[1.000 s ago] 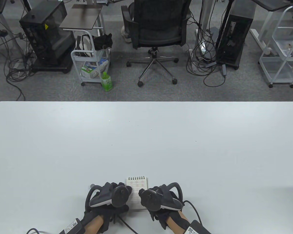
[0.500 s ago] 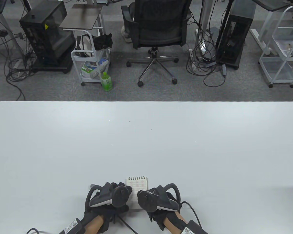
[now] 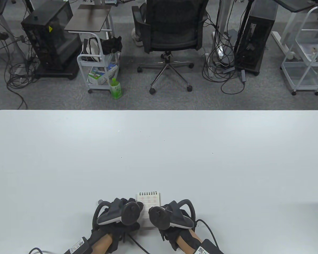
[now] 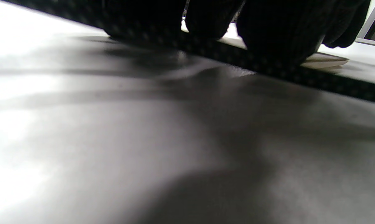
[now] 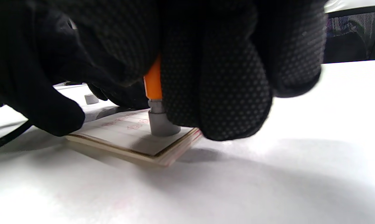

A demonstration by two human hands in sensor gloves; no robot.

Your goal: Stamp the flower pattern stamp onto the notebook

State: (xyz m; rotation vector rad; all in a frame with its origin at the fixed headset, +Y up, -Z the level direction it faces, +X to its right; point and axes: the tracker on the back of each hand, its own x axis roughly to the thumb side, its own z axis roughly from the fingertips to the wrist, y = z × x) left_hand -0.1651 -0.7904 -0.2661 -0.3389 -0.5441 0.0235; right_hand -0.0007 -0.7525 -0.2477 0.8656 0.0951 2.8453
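Note:
A small spiral notebook [image 3: 149, 200] lies at the table's near edge, its page bearing faint pink stamped marks. My right hand [image 3: 166, 216] grips an orange stamp with a grey base [image 5: 158, 119], which stands upright, pressed on the notebook page [image 5: 125, 137] near its corner. My left hand [image 3: 122, 213] rests on the notebook's left side; its fingers [image 4: 268, 34] lie low over the notebook's edge [image 4: 326, 62] in the left wrist view. In the table view the stamp is hidden under my right hand.
The white table [image 3: 159, 148] stretches wide beyond the notebook. A small grey cap [image 5: 91, 99] sits on the table behind the notebook. Glove cables trail off the near edge [image 3: 209, 230]. An office chair [image 3: 172, 34] and carts stand on the floor beyond.
My right hand has shifted slightly left and toward me over the notebook. The left hand and notebook have stayed put.

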